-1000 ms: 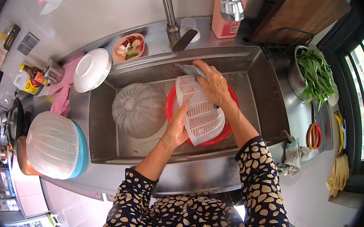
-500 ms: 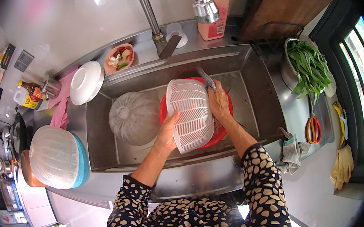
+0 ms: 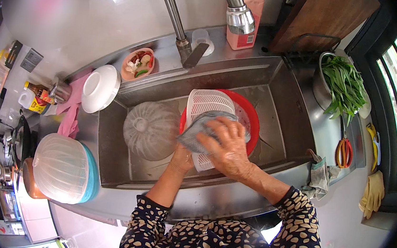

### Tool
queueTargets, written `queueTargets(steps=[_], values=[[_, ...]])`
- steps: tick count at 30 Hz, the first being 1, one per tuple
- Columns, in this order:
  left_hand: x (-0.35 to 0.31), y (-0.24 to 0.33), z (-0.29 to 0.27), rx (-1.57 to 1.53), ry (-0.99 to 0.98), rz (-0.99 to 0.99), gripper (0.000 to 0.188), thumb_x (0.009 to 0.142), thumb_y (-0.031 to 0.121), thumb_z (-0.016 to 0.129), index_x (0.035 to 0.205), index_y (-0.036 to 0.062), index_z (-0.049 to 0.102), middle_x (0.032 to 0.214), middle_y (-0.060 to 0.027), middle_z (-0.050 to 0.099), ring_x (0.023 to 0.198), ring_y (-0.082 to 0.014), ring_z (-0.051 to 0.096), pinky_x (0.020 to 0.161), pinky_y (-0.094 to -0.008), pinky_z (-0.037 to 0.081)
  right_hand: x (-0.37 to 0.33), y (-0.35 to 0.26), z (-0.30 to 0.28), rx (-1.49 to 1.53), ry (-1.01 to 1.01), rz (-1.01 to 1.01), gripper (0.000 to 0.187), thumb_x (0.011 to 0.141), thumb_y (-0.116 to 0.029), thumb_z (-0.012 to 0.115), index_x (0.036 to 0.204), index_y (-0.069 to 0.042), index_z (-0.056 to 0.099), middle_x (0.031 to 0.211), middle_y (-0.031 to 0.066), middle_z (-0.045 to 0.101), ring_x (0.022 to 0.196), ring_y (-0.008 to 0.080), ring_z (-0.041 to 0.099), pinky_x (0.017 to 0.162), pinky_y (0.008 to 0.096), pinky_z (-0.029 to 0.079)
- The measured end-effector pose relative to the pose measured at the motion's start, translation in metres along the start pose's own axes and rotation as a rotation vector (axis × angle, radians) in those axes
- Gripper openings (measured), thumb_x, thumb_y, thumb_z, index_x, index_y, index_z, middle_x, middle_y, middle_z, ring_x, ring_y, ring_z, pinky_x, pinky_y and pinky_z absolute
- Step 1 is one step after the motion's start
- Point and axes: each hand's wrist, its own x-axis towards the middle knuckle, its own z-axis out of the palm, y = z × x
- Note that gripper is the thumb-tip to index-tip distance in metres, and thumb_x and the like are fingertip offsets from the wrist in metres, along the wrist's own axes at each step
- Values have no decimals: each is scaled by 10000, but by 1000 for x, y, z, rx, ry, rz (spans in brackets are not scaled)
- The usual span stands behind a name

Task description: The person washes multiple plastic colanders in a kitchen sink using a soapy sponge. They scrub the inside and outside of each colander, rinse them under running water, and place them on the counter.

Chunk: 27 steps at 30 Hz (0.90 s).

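Note:
Over the sink, my left hand [image 3: 183, 158] grips the near left edge of a white slatted plastic basket [image 3: 206, 100]; its fingertips are hidden. My right hand [image 3: 227, 148] presses a wet grey cloth [image 3: 196, 132] onto the slats, fingers bent over it. The cloth covers much of the basket's middle. Below the basket stands a red plastic basin [image 3: 254, 124] with foamy liquid in it. To the left, a translucent ribbed dome cover [image 3: 149, 131] lies on the sink floor.
The steel sink [image 3: 293, 133] has a tap [image 3: 193, 56] behind it. White dishes [image 3: 100, 88], a pink dish of garlic and chillies [image 3: 138, 64] and a white cover on a blue basket [image 3: 60, 168] stand left. A bowl of leafy greens [image 3: 324, 86] and orange-handled scissors [image 3: 344, 152] are right.
My right hand has moved with the grey cloth from the basket's far right edge onto its middle, toward me. The basket is still in my left hand. The view has shifted slightly.

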Motion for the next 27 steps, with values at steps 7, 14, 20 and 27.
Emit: queueTargets(steps=[7,14,20,27], values=[[6,0,17,-44,-10,-46,396,932,167,455,1317,126,369,1229,-105,518,1086,-253,544,913,-441,475,44,47,31,-10,-76,147,287,706,-133,628,991,-107,596,1027,57,575,1004,287,531,778,462,425],[8,26,3,66,0,118,364,916,101,461,1278,108,426,1206,-111,538,1074,-264,553,883,-432,501,-13,165,87,50,-129,676,306,800,-219,569,1053,-50,541,1002,261,559,969,441,517,774,470,475],[3,32,9,51,-13,142,354,914,64,452,1259,140,436,1198,-82,542,1054,-235,560,864,-410,513,-96,162,109,-362,-560,-69,467,784,-222,573,1221,-83,482,1155,266,510,1061,394,506,841,469,441],[6,32,4,52,-21,192,378,910,47,454,1269,161,418,1202,-72,531,1052,-219,556,855,-390,516,-37,119,34,321,-1165,319,536,716,-84,610,1242,-110,505,1130,176,572,1031,323,547,882,395,432]])
